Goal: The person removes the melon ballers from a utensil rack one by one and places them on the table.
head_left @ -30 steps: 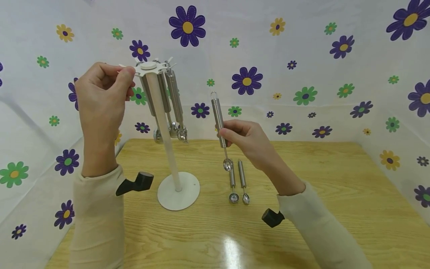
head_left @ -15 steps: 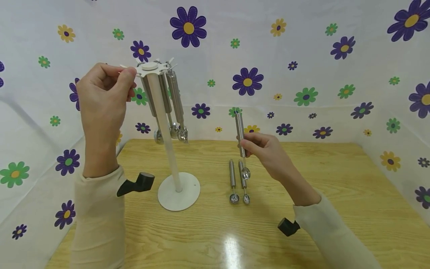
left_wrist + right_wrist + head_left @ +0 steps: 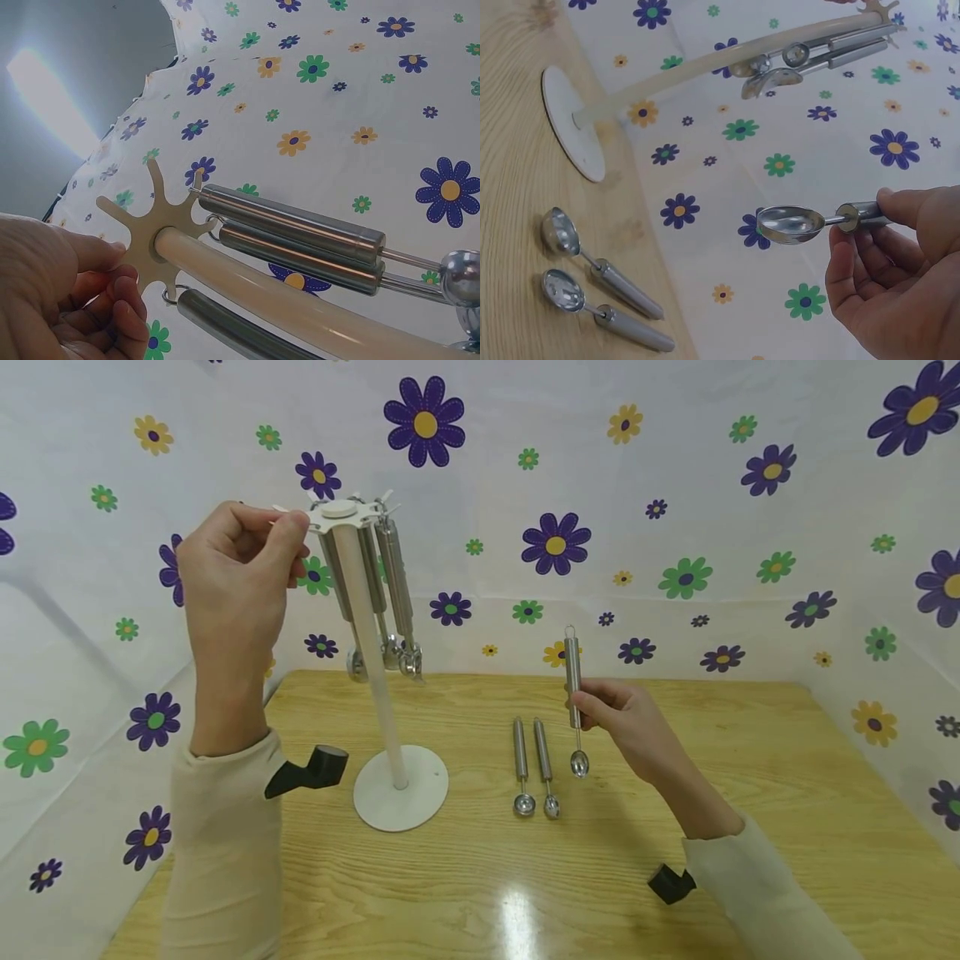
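Observation:
At the upper left, my left hand (image 3: 240, 568) pinches one prong of the white hook rack (image 3: 339, 512) on top of a stand. From the rack's other hooks hang several steel-handled scoops (image 3: 396, 577), heads down. My right hand (image 3: 630, 727) pinches the handle of a small steel scoop (image 3: 573, 681), held upright above the table with its oval bowl (image 3: 791, 223) lowest. To its left, a round-headed scoop (image 3: 521, 752) and an oval-headed scoop (image 3: 543, 752) lie side by side on the table.
The stand's round white base (image 3: 375, 806) rests on the wooden table (image 3: 420, 893), its pole leaning slightly left in the head view. A flower-printed white cloth (image 3: 480, 460) closes off the back and sides. Black mounts sit at both wrists.
My right hand has moved right and down, away from the stand, carrying the scoop past the two lying on the table. The left hand stays on the rack's prong.

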A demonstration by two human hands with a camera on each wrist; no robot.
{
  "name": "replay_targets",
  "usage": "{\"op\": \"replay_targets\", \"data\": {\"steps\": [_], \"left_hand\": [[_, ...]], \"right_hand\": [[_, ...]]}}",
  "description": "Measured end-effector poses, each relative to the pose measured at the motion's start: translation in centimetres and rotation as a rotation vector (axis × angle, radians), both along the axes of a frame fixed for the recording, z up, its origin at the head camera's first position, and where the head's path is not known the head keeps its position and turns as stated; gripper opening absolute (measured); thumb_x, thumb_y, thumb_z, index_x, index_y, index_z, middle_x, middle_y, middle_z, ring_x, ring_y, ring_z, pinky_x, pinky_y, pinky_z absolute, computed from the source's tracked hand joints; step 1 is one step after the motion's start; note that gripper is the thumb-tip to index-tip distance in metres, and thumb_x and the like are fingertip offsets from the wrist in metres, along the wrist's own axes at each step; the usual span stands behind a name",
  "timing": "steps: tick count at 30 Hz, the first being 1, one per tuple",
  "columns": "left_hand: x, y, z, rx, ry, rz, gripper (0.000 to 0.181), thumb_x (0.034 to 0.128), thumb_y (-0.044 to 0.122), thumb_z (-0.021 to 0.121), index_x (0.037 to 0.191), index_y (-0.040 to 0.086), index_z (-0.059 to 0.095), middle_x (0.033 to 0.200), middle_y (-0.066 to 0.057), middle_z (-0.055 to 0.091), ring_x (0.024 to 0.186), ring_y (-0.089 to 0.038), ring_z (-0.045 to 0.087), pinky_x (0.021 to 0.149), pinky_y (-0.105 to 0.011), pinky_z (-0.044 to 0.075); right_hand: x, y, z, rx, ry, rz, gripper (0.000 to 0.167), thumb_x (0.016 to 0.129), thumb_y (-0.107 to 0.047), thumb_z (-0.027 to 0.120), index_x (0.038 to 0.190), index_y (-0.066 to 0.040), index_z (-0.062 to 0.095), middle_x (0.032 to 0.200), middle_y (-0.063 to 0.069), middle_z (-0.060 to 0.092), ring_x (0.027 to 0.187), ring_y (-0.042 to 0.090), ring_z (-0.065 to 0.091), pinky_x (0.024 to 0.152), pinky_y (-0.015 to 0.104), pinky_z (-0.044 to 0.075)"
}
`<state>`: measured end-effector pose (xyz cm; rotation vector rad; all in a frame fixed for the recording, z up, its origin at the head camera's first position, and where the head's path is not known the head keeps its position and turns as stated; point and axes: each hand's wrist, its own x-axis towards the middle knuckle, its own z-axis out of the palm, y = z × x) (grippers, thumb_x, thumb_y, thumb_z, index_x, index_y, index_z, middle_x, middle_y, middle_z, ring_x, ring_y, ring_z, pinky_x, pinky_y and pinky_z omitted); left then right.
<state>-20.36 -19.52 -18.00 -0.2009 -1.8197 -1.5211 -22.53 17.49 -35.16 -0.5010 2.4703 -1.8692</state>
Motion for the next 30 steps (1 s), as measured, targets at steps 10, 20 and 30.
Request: {"op": "replay_targets", "data": {"steps": [10, 20, 30], "left_hand": [[0.0, 0.1, 0.0, 0.014, -0.006, 0.008, 0.005, 0.0997, 0.018, 0.07, 0.097, 0.014, 0.072, 0.086, -0.001, 0.068, 0.07, -0.013, 0.06, 0.071, -0.019, 0.053], [0.0, 0.0, -0.1, 0.008, 0.007, 0.002, 0.004, 0.0994, 0.018, 0.071, 0.099, 0.015, 0.072, 0.086, -0.002, 0.068, 0.07, -0.014, 0.06, 0.07, -0.019, 0.053], [-0.1, 0.1, -0.2, 0.018, 0.011, -0.006, 0.004, 0.0987, 0.017, 0.071, 0.096, 0.014, 0.072, 0.083, -0.003, 0.068, 0.068, -0.015, 0.059, 0.068, -0.019, 0.053]], "right_hand": [[0.5, 1.4, -1.6, -0.027, -0.075, -0.024, 0.036, 0.107, -0.02, 0.06, 0.126, 0.01, 0.064, 0.101, 0.006, 0.07, 0.088, 0.017, 0.062, 0.085, 0.027, 0.055], [0.7, 2.2, -3.7, -0.041, -0.109, -0.014, 0.036, 0.107, -0.02, 0.06, 0.126, 0.01, 0.064, 0.099, 0.008, 0.069, 0.086, 0.018, 0.061, 0.082, 0.028, 0.055], [1.0, 2.6, -5.4, -0.029, -0.151, 0.004, 0.038, 0.107, -0.019, 0.06, 0.129, 0.012, 0.06, 0.103, 0.004, 0.072, 0.089, 0.015, 0.066, 0.086, 0.033, 0.057]]}}
